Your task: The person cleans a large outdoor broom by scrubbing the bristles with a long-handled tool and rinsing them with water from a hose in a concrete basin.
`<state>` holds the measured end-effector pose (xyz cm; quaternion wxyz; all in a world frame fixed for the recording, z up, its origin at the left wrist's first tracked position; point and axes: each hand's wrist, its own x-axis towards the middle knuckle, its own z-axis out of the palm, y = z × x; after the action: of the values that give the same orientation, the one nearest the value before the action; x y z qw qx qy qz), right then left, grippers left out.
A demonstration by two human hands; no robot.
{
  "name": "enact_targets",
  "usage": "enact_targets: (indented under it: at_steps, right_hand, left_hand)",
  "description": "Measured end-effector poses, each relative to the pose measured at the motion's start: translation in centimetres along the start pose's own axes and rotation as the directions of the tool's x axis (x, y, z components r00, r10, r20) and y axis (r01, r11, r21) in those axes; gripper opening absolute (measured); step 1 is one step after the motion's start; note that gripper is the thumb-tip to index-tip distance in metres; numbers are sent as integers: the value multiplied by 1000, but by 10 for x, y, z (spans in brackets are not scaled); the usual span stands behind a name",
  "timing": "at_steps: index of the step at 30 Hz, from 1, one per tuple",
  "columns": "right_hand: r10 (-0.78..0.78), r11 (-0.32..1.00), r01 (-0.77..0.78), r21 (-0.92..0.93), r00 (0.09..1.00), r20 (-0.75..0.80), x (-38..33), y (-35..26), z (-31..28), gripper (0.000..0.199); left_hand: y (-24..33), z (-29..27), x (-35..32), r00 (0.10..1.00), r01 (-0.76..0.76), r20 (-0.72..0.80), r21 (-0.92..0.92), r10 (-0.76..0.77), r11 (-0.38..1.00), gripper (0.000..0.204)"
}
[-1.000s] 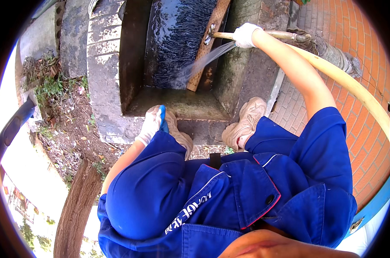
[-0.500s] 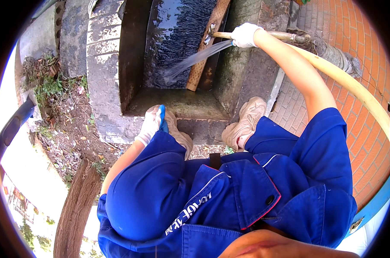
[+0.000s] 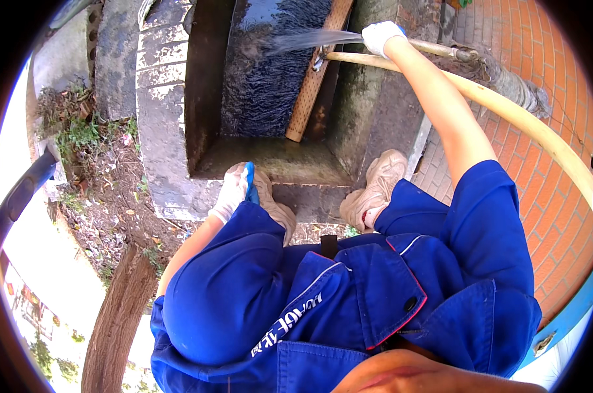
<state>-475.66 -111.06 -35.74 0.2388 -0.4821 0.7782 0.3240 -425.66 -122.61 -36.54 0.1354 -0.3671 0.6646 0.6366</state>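
Observation:
My right hand [image 3: 383, 38], in a white glove with blue on it, is closed around a hose end at the basin's right side. A jet of water [image 3: 316, 40] sprays leftward from it. The tan hose [image 3: 434, 48] shows just right of the hand. Below the jet lies a push broom, its wooden head [image 3: 311, 88] tilted in the basin, with long dark wet bristles [image 3: 260, 98] to the left. Its pale wooden handle [image 3: 506, 111] passes under my right forearm. My left hand [image 3: 233, 190], gloved alike, hangs by my left shoe with fingers loosely extended, holding nothing visible.
I squat at the near edge of a rectangular concrete basin [image 3: 162, 131], both shoes [image 3: 383, 180] on its rim. A grey wrapped bundle [image 3: 512, 88] lies on the brick paving [image 3: 539, 216]. Soil with weeds [image 3: 116, 177] and a tree trunk [image 3: 118, 314] are to the left.
My right hand has moved slightly up and right. The jet has swung from lower left to nearly level, striking farther up the bristles. My left hand has stayed by the shoe.

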Motion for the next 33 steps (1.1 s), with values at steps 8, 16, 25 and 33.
enact_targets:
  at_steps: [8,16,25,33]
  right_hand:
    - [169,985,-168,22,985,-24,-1,3,-3,28]
    - [227,974,-228,-11,972,-52,-4,5,-15,27]
    - [373,928,-371,43,925,-69,5,6,-12,23]
    - [421,905,-411,114,903,-85,9,10,-17,22]
  left_hand:
    - [14,0,0,1000,-20,-5,20,20,1000,38]
    - [10,-3,4,997,-48,51,-4,49,999,36]
    - [37,0,-3,993,-109,-36,51,111,993,34]
    - [-6,0,6,994,-105,33,-16,106,994,38]
